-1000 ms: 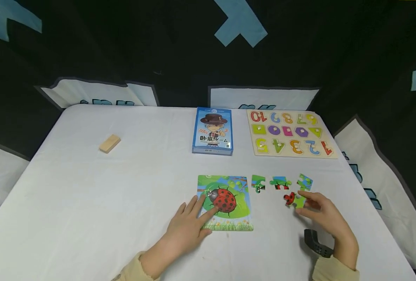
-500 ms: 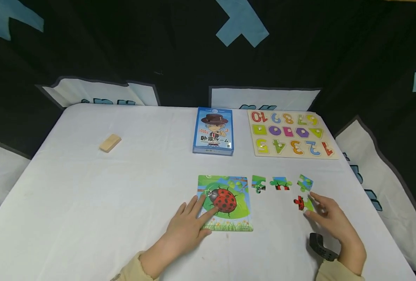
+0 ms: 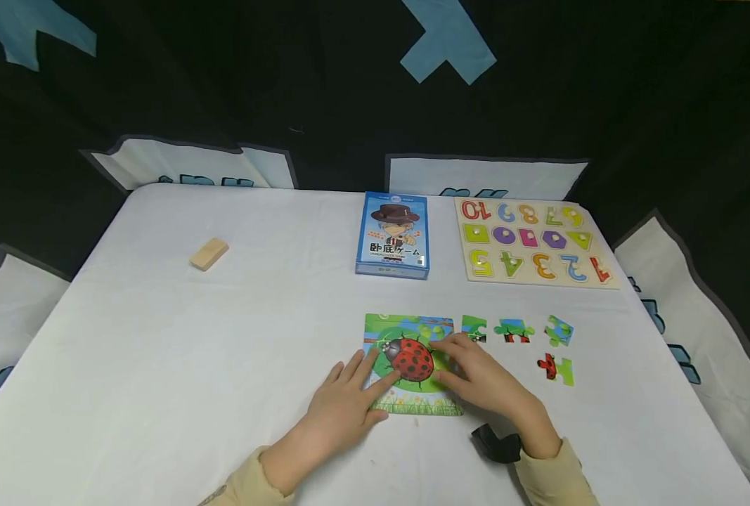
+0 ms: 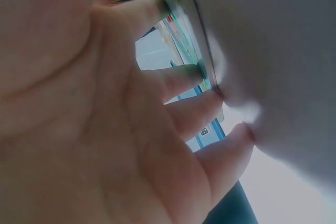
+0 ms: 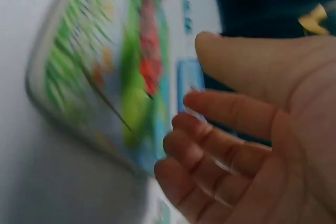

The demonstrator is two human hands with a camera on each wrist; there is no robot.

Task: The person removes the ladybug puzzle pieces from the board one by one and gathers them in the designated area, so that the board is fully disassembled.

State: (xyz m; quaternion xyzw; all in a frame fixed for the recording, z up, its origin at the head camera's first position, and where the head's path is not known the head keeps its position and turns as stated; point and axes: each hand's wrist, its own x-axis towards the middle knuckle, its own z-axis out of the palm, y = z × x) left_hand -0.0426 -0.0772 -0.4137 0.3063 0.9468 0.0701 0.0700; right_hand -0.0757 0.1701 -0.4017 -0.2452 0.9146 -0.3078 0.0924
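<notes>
The ladybug puzzle board (image 3: 412,402) lies flat near the table's front. On its left edge rests my left hand (image 3: 343,407), fingers spread, the index fingertip by the ladybug. My right hand (image 3: 491,383) is over the board's right side, thumb and fingers apart with nothing between them; in the right wrist view this hand (image 5: 236,135) is beside the blurred board (image 5: 79,66). Right of the board lie a green piece (image 3: 474,326), a piece with tree and red (image 3: 514,330), a blue-green piece (image 3: 559,331) and a ladybug piece (image 3: 556,369).
Behind the board stands a blue card game box (image 3: 392,235). To its right lies a wooden number and shape board (image 3: 539,281). A small wooden block (image 3: 209,254) is at the left of the white table (image 3: 159,365). Dark cloth surrounds the table.
My right hand has let go of the ladybug piece, which lies below the blue-green piece, and moved left over the board. My left hand stays on the board. The view has shifted slightly.
</notes>
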